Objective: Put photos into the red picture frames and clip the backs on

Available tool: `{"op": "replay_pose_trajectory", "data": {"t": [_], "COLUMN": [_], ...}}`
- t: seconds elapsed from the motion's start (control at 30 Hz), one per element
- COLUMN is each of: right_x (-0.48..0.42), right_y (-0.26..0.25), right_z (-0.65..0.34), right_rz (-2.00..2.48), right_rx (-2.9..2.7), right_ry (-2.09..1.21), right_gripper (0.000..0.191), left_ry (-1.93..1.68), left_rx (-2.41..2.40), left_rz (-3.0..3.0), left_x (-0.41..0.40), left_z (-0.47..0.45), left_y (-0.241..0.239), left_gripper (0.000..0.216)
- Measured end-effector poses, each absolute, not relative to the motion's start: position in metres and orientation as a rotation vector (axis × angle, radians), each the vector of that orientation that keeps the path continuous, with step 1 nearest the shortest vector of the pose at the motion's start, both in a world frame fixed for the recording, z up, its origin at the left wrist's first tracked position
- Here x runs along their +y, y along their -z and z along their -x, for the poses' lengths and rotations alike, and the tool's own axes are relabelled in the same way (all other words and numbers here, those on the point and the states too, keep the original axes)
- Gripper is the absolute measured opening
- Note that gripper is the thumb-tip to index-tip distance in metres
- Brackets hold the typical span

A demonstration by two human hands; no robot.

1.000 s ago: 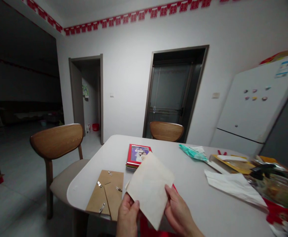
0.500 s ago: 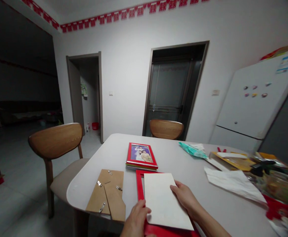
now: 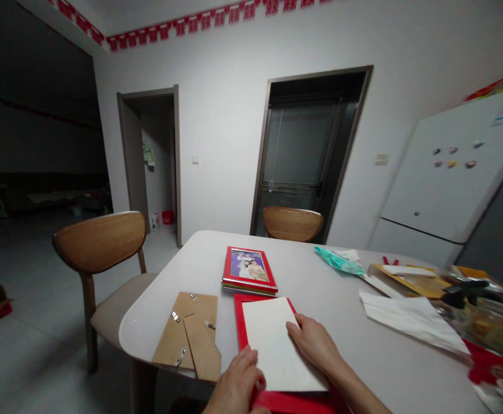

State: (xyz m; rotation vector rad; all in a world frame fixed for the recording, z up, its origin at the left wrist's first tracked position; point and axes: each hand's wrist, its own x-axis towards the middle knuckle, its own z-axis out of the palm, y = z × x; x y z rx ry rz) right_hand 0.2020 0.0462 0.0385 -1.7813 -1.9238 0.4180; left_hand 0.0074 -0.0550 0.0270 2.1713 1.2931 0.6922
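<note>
A cream sheet [image 3: 277,345] lies face down inside a red picture frame [image 3: 239,329] at the near edge of the white table [image 3: 329,293]. My left hand [image 3: 238,384] rests on the sheet's near left corner with its fingers curled down on it. My right hand [image 3: 314,342] lies flat on the sheet's right edge, fingers stretched out. A brown backing board [image 3: 191,336] with metal clips and a stand lies just left of the frame. Beyond the frame sits a stack of red frames [image 3: 248,270] with a photo on top.
Right of my hands lie white paper [image 3: 411,321], a teal packet [image 3: 338,261], yellow envelopes [image 3: 411,279] and cluttered containers [image 3: 488,322]. Wooden chairs stand at the left [image 3: 100,244] and far side [image 3: 292,223]. A white fridge [image 3: 454,184] is at the right.
A second ago both hands held the sheet up, tilted. It has been laid flat into the red frame and both hands now press on it. The camera has shifted slightly.
</note>
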Motion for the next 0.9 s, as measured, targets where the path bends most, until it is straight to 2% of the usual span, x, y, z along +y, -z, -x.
{"op": "replay_pose_trajectory", "data": {"t": [0.2, 0.33, 0.47, 0.57, 0.7, 0.83, 0.9], "right_x": [0.034, 0.031, 0.027, 0.013, -0.014, -0.024, -0.022], "right_y": [-0.033, -0.028, -0.032, -0.042, -0.049, -0.042, -0.038], "right_z": [-0.193, -0.192, -0.181, -0.150, -0.090, -0.047, -0.039], "right_rz": [1.953, 1.907, 1.843, 1.598, 1.276, 1.288, 1.308], "right_rx": [-2.067, -2.088, -2.053, -2.129, -2.298, -2.320, -2.305], "right_ry": [0.115, 0.289, 0.148, -0.103, -0.369, -0.390, -0.422], "right_gripper": [0.036, 0.033, 0.037, 0.037, 0.036, 0.047, 0.045], "left_ry": [-0.670, -0.664, -0.797, -0.757, -0.617, -0.682, -0.742], "left_rx": [1.281, 1.290, 1.395, 1.797, 2.155, 2.145, 2.124], "left_rz": [-2.214, -2.232, -2.244, -2.098, -1.959, -2.037, -2.073], "left_x": [-0.059, -0.066, -0.074, -0.075, -0.068, -0.062, -0.060], "left_z": [-0.008, -0.006, 0.032, 0.078, 0.118, 0.128, 0.132], "left_y": [-0.035, -0.043, -0.046, -0.040, -0.026, -0.012, -0.008], "left_gripper": [0.028, 0.032, 0.055, 0.068, 0.061, 0.051, 0.049]}}
